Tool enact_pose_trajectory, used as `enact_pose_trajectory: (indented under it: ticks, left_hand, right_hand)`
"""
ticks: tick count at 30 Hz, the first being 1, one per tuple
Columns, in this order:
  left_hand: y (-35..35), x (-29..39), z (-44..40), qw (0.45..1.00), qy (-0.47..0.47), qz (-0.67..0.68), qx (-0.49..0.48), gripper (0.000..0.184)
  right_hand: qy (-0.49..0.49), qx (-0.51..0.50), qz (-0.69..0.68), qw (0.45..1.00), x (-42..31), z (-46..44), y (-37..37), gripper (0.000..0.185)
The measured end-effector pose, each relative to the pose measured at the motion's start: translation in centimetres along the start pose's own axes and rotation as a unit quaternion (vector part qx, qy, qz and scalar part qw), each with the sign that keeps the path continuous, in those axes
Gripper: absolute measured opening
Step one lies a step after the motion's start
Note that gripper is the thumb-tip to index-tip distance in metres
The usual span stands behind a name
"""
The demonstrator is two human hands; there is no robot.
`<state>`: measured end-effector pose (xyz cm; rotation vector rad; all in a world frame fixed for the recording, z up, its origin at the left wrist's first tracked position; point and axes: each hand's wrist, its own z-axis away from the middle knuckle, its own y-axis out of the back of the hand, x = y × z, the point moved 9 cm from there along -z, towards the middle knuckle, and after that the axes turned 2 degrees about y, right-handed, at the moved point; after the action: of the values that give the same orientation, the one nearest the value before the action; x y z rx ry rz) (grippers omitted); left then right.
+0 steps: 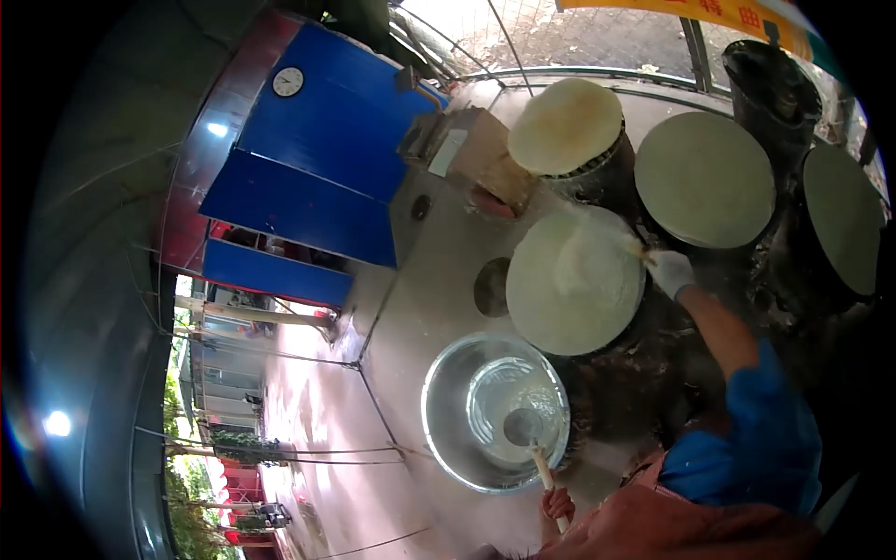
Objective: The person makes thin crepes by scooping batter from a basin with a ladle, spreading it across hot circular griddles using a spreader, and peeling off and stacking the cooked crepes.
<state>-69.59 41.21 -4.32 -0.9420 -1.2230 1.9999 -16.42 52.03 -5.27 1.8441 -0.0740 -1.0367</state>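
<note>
My right hand, in a whitish glove, grips the short wooden handle of a spreading tool. The tool's far end is blurred over pale batter on a round griddle. At the bottom, my bare left hand is wrapped round the wooden handle of a ladle. The ladle's round bowl sits inside a large metal basin holding pale, shiny liquid.
A pale round flatbread lies on a stove at the back. Two more batter-coated griddles stand to the right, near a dark drum. A cardboard box and blue panels are at upper left.
</note>
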Motion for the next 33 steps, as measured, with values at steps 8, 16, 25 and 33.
enact_pose_trajectory:
  ticks: [8, 16, 25, 33]
  left_hand:
    - [2.1, 7.6, -6.8, 0.998, -0.029, -0.021, 0.055, 0.029]
    - [-7.2, 4.6, -20.0, 0.994, 0.075, -0.043, 0.068, 0.035]
    - [-6.1, -1.0, -16.2, 0.98, 0.081, -0.156, 0.097, 0.032]
    - [-5.3, -4.4, -9.8, 0.967, 0.213, 0.111, 0.082, 0.028]
  right_hand:
    - [0.095, -0.012, 0.1, 0.99, -0.7, 2.3, 3.3, 0.022]
    - [0.061, 0.044, 0.134, 0.988, 3.6, 7.1, 4.1, 0.023]
    - [0.15, -0.017, 0.057, 0.987, -7.6, 18.5, 5.2, 0.018]
    - [0.207, 0.063, 0.038, 0.976, -8.2, 24.2, 5.7, 0.029]
